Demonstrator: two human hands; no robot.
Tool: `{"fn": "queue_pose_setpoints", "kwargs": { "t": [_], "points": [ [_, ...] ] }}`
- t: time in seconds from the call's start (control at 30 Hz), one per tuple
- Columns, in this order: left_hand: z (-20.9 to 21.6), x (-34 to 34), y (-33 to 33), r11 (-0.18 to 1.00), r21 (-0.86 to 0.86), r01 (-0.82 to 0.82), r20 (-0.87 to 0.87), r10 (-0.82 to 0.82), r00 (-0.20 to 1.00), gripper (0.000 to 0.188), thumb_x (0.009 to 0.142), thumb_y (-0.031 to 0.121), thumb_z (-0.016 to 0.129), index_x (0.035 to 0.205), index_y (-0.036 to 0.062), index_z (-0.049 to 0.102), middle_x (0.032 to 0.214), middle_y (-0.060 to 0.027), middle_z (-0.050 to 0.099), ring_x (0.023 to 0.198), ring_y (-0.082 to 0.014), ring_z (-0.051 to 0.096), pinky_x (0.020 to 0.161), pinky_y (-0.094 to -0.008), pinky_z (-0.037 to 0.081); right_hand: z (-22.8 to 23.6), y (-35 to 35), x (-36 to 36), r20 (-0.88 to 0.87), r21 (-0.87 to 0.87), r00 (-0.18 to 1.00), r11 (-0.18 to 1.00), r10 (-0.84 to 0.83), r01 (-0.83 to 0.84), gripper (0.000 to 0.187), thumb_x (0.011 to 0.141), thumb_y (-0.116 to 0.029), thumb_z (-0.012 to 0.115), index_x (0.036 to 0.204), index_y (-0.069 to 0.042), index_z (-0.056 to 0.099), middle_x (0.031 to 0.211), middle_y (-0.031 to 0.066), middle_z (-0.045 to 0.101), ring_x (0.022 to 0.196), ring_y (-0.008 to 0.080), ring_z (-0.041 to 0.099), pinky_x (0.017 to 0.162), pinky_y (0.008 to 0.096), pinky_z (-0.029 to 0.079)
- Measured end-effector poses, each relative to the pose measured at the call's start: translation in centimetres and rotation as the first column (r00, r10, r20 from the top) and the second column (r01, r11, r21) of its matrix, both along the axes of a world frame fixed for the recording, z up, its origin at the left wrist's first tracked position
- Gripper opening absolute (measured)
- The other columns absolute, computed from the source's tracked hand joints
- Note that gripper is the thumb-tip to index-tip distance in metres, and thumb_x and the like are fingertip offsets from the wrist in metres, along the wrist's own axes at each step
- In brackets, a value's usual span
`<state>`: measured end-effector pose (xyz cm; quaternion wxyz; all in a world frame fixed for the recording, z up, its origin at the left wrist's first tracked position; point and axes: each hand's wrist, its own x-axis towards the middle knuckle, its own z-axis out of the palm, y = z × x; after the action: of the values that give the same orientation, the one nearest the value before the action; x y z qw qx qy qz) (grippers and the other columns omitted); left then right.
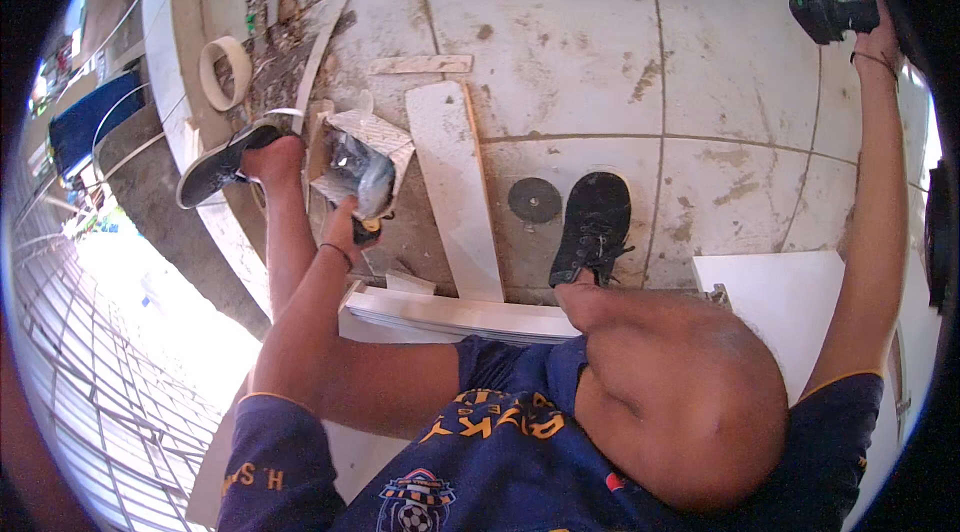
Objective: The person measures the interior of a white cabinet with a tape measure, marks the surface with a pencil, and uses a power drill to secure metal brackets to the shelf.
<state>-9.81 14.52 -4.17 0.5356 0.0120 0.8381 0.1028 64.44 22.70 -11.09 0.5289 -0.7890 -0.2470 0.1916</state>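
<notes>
My right hand (878, 24) is stretched far out to the upper right, closed around a dark green and black power tool (818, 0) held above the tiled floor. My left hand (345, 224) reaches down between my legs and grips a crumpled clear plastic bag (362, 177) that lies in an open cardboard carton (378, 132). A small black and yellow object shows just beside the fingers. A long white board (455, 192) lies right of the carton, and a dark round disc (534, 200) rests on the floor beside it.
My black shoe (595, 227) stands next to the disc, and my grey shoe (222, 164) left of the carton. Stacked white boards (450, 312) lie under my knees, with a white panel (790, 302) at right. A tape roll (224, 72) and a wood strip (420, 64) lie farther off.
</notes>
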Motion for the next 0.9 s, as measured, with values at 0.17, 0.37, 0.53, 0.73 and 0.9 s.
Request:
{"fn": "queue_pose_setpoints", "kwargs": {
  "t": [0.17, 0.37, 0.53, 0.73, 0.9],
  "points": [
    [4.7, 2.1, 6.5, 0.973, -0.107, 0.204, -0.146, -0.219, 0.965, 0.037, 0.076, 0.037, 0.062, 0.100, 0.0092, 0.059, 0.086, -0.0067, 0.061, 0.069, -0.0209, 0.063, 0.056, -0.0389, 0.055, 0.4, 5.1, 4.9, 0.014, 0.123, 0.997, 0.990, -0.075, 0.072, 0.040, 0.079, -0.030, 0.068, 0.110, -0.006, 0.059, 0.102, 0.0048, 0.060, 0.089, 0.0180, 0.055, 0.081, 0.0305, 0.043],
    [7.9, 3.1, 12.4, 0.959, -0.111, 0.261, -0.047, -0.267, 0.963, 0.037, 0.083, 0.030, 0.057, 0.111, 0.0077, 0.048, 0.097, -0.0103, 0.057, 0.071, -0.0250, 0.062, 0.050, -0.0402, 0.054, 1.2, 11.9, 9.6, -0.043, 0.329, 0.989, 0.933, -0.138, 0.145, 0.040, 0.079, -0.029, 0.068, 0.110, -0.006, 0.060, 0.101, 0.0049, 0.060, 0.089, 0.0183, 0.055, 0.081, 0.0304, 0.043],
    [7.2, 4.7, 14.9, 0.975, -0.114, 0.192, 0.051, -0.187, 0.981, 0.037, 0.089, 0.041, 0.047, 0.116, 0.0148, 0.046, 0.101, -0.0077, 0.060, 0.078, -0.0235, 0.063, 0.059, -0.0489, 0.053, 3.0, 12.1, 14.6, -0.042, 0.458, 0.963, 0.852, -0.265, 0.254, 0.039, 0.079, -0.029, 0.068, 0.109, -0.005, 0.060, 0.100, 0.0051, 0.061, 0.088, 0.0185, 0.055, 0.082, 0.0303, 0.043],
    [10.4, 12.2, 18.5, 0.957, 0.017, 0.290, 0.109, -0.290, 0.951, 0.029, 0.089, 0.031, 0.044, 0.109, 0.0122, 0.052, 0.097, -0.0064, 0.060, 0.077, -0.0218, 0.064, 0.056, -0.0408, 0.054, 2.8, 5.9, 8.6, 0.294, 0.288, 0.873, 0.907, -0.390, 0.308, 0.044, 0.077, -0.030, 0.071, 0.110, -0.003, 0.060, 0.107, 0.0068, 0.060, 0.097, 0.0190, 0.054, 0.088, 0.0327, 0.041],
    [11.7, 14.6, 20.3, 0.923, 0.074, 0.377, 0.150, -0.383, 0.911, 0.033, 0.088, 0.032, 0.047, 0.112, 0.0094, 0.051, 0.103, -0.0088, 0.059, 0.082, -0.0257, 0.063, 0.060, -0.0412, 0.054, 1.8, 2.9, 10.0, 0.402, 0.169, 0.839, 0.930, -0.367, 0.326, 0.061, 0.076, -0.048, 0.069, 0.113, 0.000, 0.059, 0.117, 0.0115, 0.059, 0.109, 0.0238, 0.053, 0.098, 0.0382, 0.035]
  ]
}}
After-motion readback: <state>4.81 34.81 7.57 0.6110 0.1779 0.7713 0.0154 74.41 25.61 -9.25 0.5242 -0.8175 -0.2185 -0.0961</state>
